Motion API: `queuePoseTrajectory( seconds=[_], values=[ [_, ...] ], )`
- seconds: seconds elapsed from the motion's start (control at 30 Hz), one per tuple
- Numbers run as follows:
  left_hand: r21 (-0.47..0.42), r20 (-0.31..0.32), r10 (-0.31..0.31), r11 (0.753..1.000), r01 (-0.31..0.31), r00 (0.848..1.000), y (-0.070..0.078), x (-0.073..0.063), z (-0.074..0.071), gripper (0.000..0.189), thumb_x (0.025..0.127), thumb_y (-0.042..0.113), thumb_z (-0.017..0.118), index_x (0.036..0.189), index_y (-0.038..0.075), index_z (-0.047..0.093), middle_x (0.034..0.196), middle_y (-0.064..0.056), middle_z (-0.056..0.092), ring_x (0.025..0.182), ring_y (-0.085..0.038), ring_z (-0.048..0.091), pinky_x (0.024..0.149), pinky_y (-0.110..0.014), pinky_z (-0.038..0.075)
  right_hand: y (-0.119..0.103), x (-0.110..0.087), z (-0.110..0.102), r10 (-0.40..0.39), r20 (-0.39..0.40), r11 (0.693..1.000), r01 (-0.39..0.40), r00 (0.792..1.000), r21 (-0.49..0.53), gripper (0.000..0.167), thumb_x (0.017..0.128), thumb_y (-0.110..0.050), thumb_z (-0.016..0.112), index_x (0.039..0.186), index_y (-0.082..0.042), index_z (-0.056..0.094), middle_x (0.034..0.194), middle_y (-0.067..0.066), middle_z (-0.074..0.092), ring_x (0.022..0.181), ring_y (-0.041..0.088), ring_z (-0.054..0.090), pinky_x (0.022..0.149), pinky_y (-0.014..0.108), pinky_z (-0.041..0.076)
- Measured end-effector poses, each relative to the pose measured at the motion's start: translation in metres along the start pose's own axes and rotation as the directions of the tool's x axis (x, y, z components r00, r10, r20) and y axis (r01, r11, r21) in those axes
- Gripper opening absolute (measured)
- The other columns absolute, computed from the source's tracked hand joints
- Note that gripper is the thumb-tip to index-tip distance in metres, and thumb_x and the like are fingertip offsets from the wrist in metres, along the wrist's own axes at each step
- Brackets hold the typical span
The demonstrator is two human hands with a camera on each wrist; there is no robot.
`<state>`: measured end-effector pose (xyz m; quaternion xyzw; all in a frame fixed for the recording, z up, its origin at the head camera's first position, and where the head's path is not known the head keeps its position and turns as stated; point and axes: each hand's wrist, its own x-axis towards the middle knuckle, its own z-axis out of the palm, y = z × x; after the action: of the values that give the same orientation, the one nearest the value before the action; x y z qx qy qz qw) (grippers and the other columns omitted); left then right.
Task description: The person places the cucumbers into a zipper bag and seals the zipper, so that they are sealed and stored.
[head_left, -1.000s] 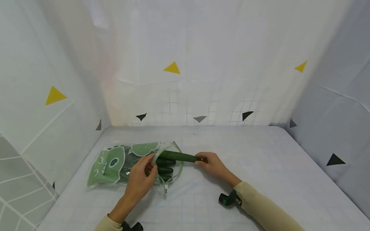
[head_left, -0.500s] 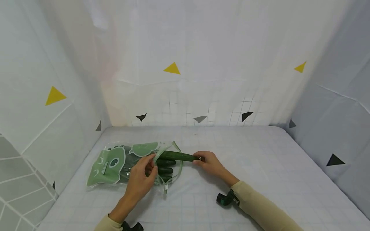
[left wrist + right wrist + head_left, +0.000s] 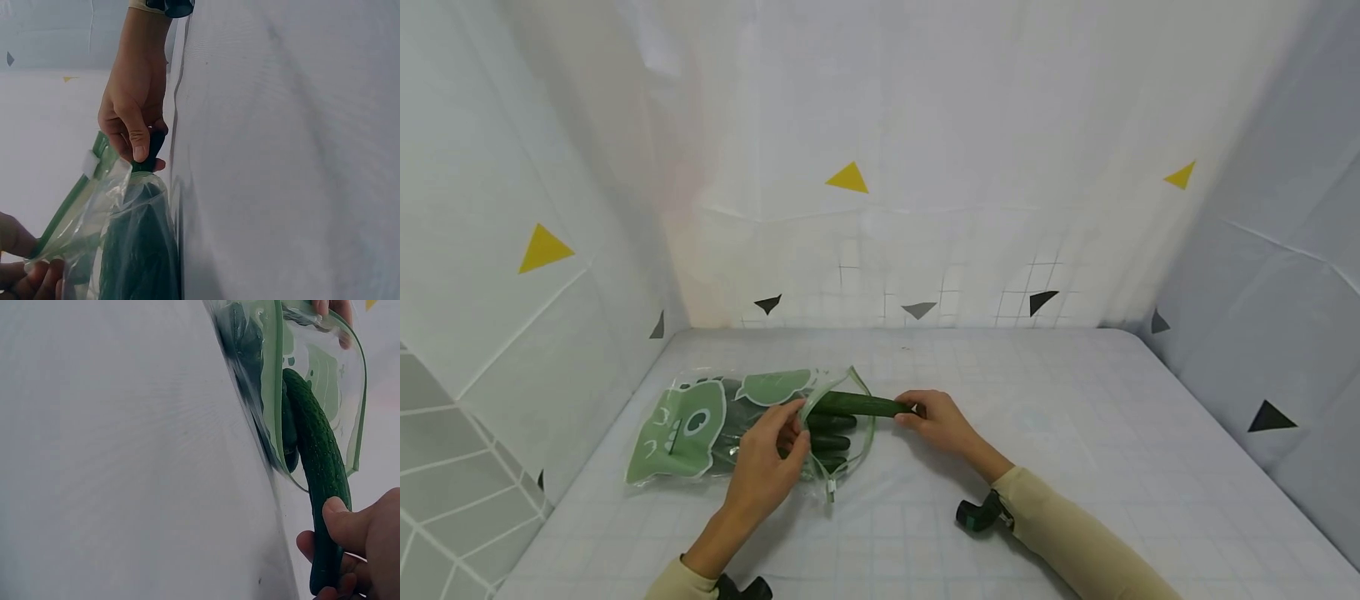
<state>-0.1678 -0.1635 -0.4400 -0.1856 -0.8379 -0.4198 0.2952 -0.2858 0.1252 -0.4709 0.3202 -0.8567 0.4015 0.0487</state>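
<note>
A clear zip bag (image 3: pixel 692 429) with a green cartoon print lies on its side at the left of the table, mouth facing right. Several dark green cucumbers (image 3: pixel 829 442) are inside. My left hand (image 3: pixel 767 458) pinches the bag's rim, its thumb and fingers on the green zip edge (image 3: pixel 65 209). My right hand (image 3: pixel 942 423) grips the outer end of one cucumber (image 3: pixel 319 447), whose other end reaches through the open mouth. In the right wrist view this cucumber slants over the others. A white slider (image 3: pixel 90 164) sits on the zip.
The table (image 3: pixel 1075 417) has a pale grid-marked cover. White sheets with yellow and black triangles (image 3: pixel 848 177) hang behind it and at both sides. A dark wrist camera (image 3: pixel 979 515) sits below the right sleeve (image 3: pixel 1075 533).
My right hand has moved slightly left, and the cucumber it grips has slid a little further into the bag. My left hand and the bag have stayed in place.
</note>
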Motion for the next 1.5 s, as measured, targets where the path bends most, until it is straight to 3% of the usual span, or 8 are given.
queuePoseTrajectory(
  seconds=[1.27,1.5],
  values=[
    [0.001,0.013,-0.012,1.0,0.012,1.0,0.0,-0.001,0.0,0.041,0.092,-0.006,0.072,0.132,0.0,0.066,0.092,0.004,0.059,0.075,-0.005,0.059,0.066,-0.027,0.056,-0.019,0.015,0.015,-0.036,-0.015,0.999,0.036,0.999,0.009,0.016,0.097,-0.013,0.075,0.113,-0.008,0.077,0.088,-0.006,0.067,0.061,0.009,0.045,0.057,0.028,0.041],
    [0.005,0.008,-0.012,1.0,0.012,1.0,0.0,0.0,0.0,0.041,0.092,-0.006,0.072,0.132,0.0,0.066,0.092,0.004,0.059,0.075,-0.005,0.059,0.066,-0.027,0.056,-0.021,0.017,0.017,-0.04,-0.053,0.999,0.041,0.998,0.013,0.018,0.096,-0.013,0.077,0.113,-0.008,0.075,0.093,-0.002,0.07,0.063,0.01,0.049,0.059,0.029,0.043]
  ],
)
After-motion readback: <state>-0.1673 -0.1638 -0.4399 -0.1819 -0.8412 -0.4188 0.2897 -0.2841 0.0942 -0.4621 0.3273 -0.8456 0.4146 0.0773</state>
